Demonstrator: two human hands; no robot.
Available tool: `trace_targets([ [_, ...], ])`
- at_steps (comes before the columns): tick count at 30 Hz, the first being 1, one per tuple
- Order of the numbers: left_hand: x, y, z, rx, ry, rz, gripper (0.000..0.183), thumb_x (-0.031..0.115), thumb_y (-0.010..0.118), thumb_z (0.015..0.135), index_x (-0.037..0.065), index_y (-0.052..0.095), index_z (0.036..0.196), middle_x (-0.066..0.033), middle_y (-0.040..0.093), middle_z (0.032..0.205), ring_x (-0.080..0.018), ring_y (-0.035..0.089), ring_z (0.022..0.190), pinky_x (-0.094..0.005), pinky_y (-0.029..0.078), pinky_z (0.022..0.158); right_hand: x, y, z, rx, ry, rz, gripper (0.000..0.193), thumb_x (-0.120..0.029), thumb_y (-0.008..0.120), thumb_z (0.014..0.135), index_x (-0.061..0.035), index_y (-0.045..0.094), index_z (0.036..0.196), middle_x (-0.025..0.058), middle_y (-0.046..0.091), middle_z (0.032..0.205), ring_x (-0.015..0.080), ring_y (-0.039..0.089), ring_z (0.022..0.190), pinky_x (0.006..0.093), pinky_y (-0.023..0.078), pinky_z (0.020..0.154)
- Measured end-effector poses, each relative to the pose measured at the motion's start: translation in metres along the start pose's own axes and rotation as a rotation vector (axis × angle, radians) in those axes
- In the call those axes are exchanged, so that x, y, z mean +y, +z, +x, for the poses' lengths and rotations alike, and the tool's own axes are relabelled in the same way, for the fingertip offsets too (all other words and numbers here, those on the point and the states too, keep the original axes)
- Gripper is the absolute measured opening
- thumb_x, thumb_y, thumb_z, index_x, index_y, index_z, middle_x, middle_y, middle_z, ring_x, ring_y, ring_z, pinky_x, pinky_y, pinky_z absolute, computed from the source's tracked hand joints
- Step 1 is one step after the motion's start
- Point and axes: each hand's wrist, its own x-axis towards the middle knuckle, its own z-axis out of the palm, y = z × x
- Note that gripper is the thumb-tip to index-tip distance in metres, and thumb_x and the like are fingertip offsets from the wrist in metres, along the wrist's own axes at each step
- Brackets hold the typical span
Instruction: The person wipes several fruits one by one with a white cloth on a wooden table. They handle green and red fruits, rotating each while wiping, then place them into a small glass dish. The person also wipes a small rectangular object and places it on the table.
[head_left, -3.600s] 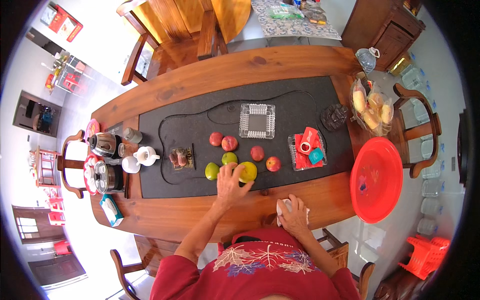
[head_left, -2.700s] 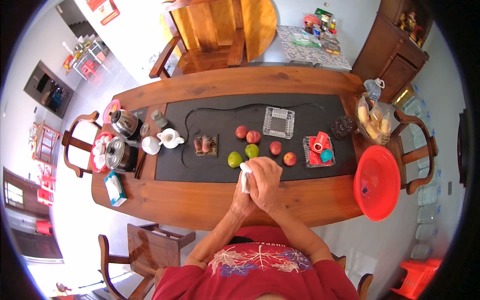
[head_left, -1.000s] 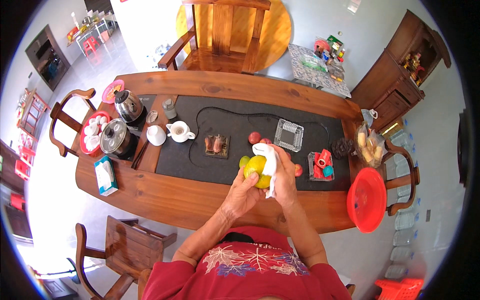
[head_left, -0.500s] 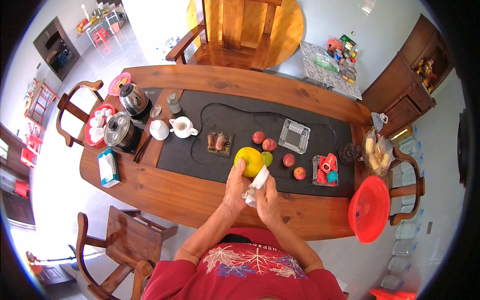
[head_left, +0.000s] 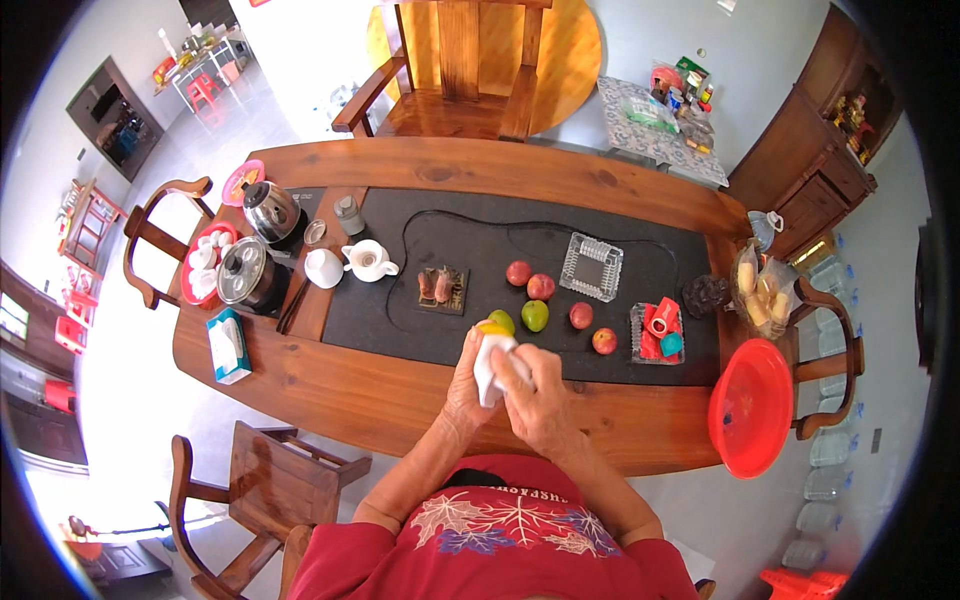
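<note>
Near the table's front edge, my left hand [head_left: 464, 390] grips a round yellow fruit [head_left: 493, 328], mostly covered now by a white tissue [head_left: 487, 375]. My right hand [head_left: 542, 405] is closed on the tissue and presses it against the fruit; its fingers are a little blurred. Just beyond lie a green fruit [head_left: 535, 316] and another green fruit [head_left: 502, 321], partly behind the yellow one. Several red round fruits, among them one red fruit [head_left: 581, 316], rest on the black inset to the right.
An empty glass dish [head_left: 592, 268] stands behind the fruits, and a second dish [head_left: 643, 350] holds red packets. At right are a red basin [head_left: 722, 420] and bagged bread [head_left: 762, 290]. At left sit a white teapot [head_left: 370, 261], a glass-lidded pot [head_left: 250, 272] and a tissue box [head_left: 229, 345].
The yellow fruit has come nearer to me and turned under the tissue, which now covers its near side. A second green fruit has come into view behind it.
</note>
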Motion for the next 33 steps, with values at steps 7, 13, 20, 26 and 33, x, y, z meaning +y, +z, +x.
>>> trace_targets([
  [7, 0.003, 0.001, -0.011, -0.129, -0.06, 0.06, 0.048, 0.044, 0.059, 0.083, 0.005, 0.056, 0.111, -0.0105, 0.061, 0.103, -0.0251, 0.059, 0.097, -0.0391, 0.05, 0.087, -0.01, -0.022, 0.008, 0.009, 0.153, 0.271, 0.055, 0.012, 0.054, 0.068, -0.0021, 0.057, 0.12, 0.0153, 0.05, 0.111, 0.0304, 0.056, 0.095, 0.0348, 0.049, 0.08],
  [13, 0.002, 0.003, -0.014, -0.13, -0.105, -0.037, 0.048, 0.047, 0.05, 0.09, 0.009, 0.054, 0.119, -0.0075, 0.06, 0.113, -0.0226, 0.058, 0.103, -0.0384, 0.046, 0.094, -0.007, 0.006, 0.013, 0.1, 0.14, 0.099, 0.048, -0.002, 0.062, 0.075, -0.004, 0.053, 0.123, 0.0191, 0.049, 0.109, 0.0347, 0.05, 0.099, 0.0414, 0.043, 0.086],
  [20, 0.008, 0.017, -0.014, -0.064, -0.151, -0.124, 0.046, 0.049, 0.056, 0.084, 0.01, 0.062, 0.108, -0.0079, 0.063, 0.112, -0.0235, 0.059, 0.103, -0.041, 0.045, 0.093, 0.014, 0.018, 0.01, 0.129, 0.375, 0.02, 0.034, 0.002, 0.049, 0.083, 0.0014, 0.053, 0.116, 0.0181, 0.049, 0.103, 0.0335, 0.051, 0.095, 0.0389, 0.043, 0.084],
  [26, 0.011, -0.002, 0.003, -0.085, -0.19, -0.243, 0.053, 0.055, 0.057, 0.082, 0.008, 0.06, 0.106, -0.013, 0.061, 0.11, -0.0285, 0.06, 0.098, -0.0408, 0.05, 0.085, -0.015, 0.022, -0.024, 0.067, 0.178, 0.039, 0.052, 0.002, 0.058, 0.074, 0.0, 0.05, 0.125, 0.0194, 0.05, 0.109, 0.0356, 0.05, 0.095, 0.0434, 0.043, 0.083],
  [33, -0.001, -0.003, 0.0, -0.102, -0.136, 0.042, 0.055, 0.054, 0.05, 0.088, 0.011, 0.051, 0.123, -0.0116, 0.056, 0.121, -0.0263, 0.052, 0.114, -0.0422, 0.044, 0.096, -0.004, 0.01, 0.009, 0.117, 0.082, -0.063, 0.045, -0.001, 0.061, 0.073, -0.0048, 0.057, 0.118, 0.0147, 0.052, 0.105, 0.0333, 0.052, 0.09, 0.0412, 0.045, 0.078],
])
